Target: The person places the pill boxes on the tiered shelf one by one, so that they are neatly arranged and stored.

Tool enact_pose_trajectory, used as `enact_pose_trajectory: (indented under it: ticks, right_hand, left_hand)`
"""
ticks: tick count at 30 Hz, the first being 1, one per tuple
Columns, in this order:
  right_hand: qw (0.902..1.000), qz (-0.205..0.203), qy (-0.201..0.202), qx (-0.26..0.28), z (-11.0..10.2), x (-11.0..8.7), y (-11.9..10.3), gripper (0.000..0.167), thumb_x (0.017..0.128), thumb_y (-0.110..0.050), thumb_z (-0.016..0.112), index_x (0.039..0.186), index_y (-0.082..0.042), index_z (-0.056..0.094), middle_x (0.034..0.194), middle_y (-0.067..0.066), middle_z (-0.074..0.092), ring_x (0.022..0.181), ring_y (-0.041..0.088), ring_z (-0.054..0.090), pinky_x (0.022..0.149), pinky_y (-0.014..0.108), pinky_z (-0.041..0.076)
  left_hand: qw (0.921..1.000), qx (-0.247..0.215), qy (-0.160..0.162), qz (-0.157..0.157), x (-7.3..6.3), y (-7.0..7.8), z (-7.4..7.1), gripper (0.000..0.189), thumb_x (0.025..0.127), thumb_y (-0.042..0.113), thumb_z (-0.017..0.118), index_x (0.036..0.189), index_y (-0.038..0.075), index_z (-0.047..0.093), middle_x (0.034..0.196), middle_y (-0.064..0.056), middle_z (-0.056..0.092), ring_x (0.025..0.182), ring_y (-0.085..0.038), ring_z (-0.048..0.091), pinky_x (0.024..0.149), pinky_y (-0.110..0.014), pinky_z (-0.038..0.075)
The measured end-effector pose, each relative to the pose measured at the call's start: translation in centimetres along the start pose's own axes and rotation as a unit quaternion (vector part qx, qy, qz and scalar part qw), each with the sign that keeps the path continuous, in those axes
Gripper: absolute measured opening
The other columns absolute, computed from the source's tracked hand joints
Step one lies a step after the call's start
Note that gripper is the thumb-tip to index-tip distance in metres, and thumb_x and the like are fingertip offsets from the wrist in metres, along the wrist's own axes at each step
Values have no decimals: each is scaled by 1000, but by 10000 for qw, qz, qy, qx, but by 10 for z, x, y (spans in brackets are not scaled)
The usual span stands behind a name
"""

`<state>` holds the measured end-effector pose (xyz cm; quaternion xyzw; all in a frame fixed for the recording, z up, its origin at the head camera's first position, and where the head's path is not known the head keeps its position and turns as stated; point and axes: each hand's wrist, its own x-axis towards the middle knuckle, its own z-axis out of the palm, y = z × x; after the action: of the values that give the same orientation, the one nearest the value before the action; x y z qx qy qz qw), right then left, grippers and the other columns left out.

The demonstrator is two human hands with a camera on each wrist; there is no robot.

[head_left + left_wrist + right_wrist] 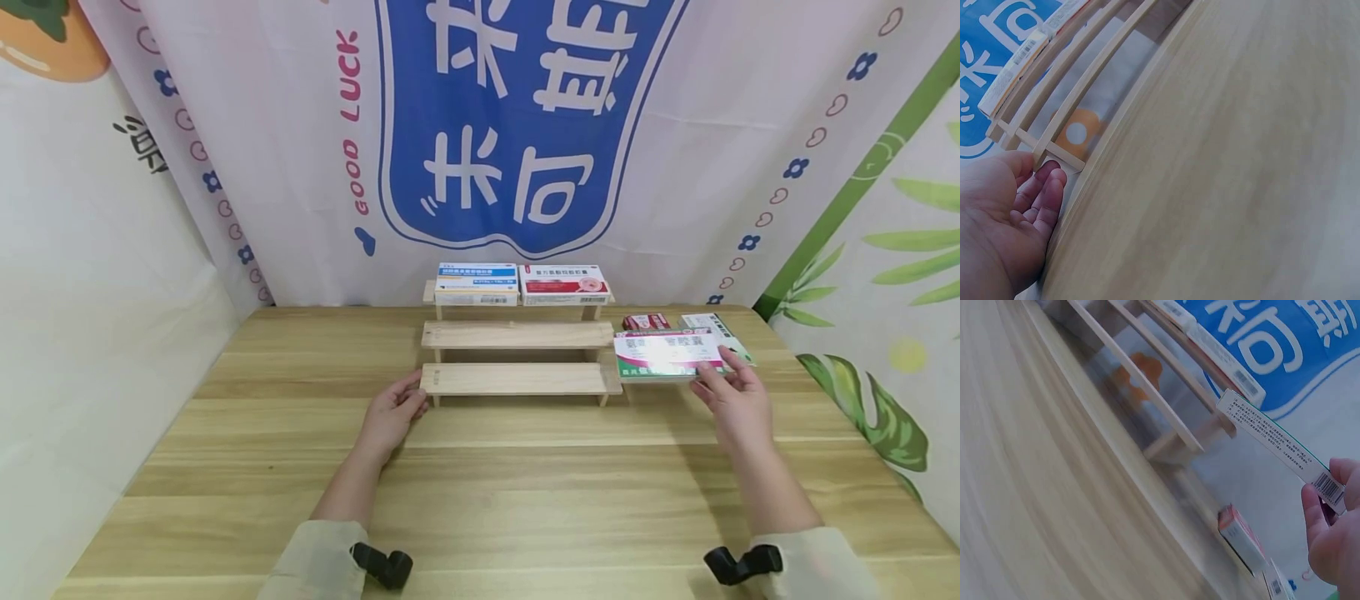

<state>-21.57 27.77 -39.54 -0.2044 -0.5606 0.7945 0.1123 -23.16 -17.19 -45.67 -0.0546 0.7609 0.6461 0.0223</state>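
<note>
A three-step wooden display rack (517,379) stands at the back of the table. My left hand (393,414) holds the left end of its lowest step; in the left wrist view the thumb and fingers (1054,187) meet at that wooden end. My right hand (738,400) pinches a white, pink and green medicine box (667,354) by its right end, just right of the rack. The right wrist view shows this box's printed side (1279,440) raised above the table. A blue-and-white medicine box (477,283) and a red-and-white one (564,284) sit side by side on the top step.
Behind the held box, a small red box (647,322) and a white-and-green box (716,329) lie on the wooden table (525,500). A printed curtain (300,167) hangs right behind the rack, with more fabric at both sides.
</note>
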Motion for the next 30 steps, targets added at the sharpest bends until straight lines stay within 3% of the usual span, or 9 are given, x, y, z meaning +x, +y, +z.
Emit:
enact_pose_trajectory:
  ticks: [7,17,30]
  right_hand:
    - [9989,52,-344,-303,36,-7,11,66,91,-17,69,150,-17,39,105,-2,47,84,3,61,78,15,58]
    - [9950,-31,-713,-694,94,-17,38,59,96,-15,62,150,-14,38,105,-2,46,85,2,59,88,19,57]
    - [9949,-272,-862,-437,152,-28,69,51,94,-6,62,143,-5,45,103,3,48,79,3,59,76,15,58]
  left_hand:
    - [10000,-7,65,4,0,1,0,42,100,7,53,141,5,50,119,-19,62,92,-11,64,80,-13,55]
    - [9999,-81,97,3,-1,1,1,41,99,5,54,141,5,51,120,-20,62,90,-10,64,80,-13,55]
    - [9999,-90,49,39,-2,1,0,42,100,6,53,141,4,50,118,-19,63,91,-10,63,80,-12,54]
